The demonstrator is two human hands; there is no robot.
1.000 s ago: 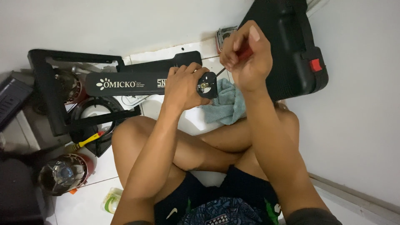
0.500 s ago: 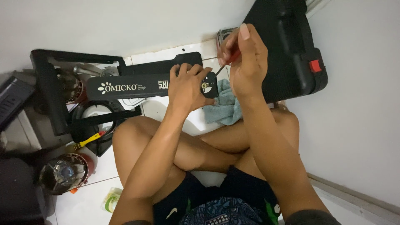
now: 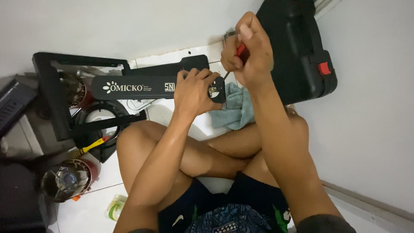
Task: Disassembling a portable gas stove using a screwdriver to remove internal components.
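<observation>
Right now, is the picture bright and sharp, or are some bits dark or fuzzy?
Head view: even indoor light, bright on the white tiled floor; the left edge by the round glass jar is dim; the right hand on the red-handled screwdriver looks slightly soft; the left hand on the long black metal panel is sharp.

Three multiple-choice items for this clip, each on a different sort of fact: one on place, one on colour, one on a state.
1. Where does the blue-green cloth lie?
A. on the floor below the black panel's right end
B. on the black case
C. inside the glass jar

2. What colour is the handle of the screwdriver in the right hand?
A. yellow
B. red
C. green

3. What is the left hand doing?
A. resting on a knee
B. hanging free
C. gripping the panel's end

Answers:
1 A, the cloth shows just under that end, by the shin.
2 B, red shows between the fingers.
3 C, its fingers wrap the panel.
</observation>
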